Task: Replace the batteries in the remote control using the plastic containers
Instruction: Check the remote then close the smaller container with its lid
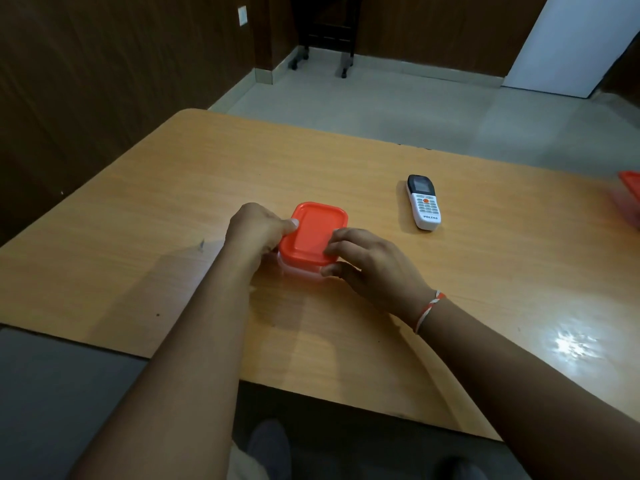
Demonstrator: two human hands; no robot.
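A small clear plastic container with an orange lid [313, 233] stands on the wooden table [173, 209], lid closed. My left hand [258, 233] grips its left side, thumb lying on the lid's edge. My right hand [374, 263] holds its near right corner, fingers on the lid and thumb against the side below. A white remote control [423, 202] with a dark screen end lies face up to the right of the container, apart from both hands. The container's contents are hidden.
A second orange-lidded container [631, 195] shows partly at the table's far right edge. Beyond the table lie a tiled floor, dark wood-panelled walls, a wheeled stand [325, 32] and a white door [575, 43].
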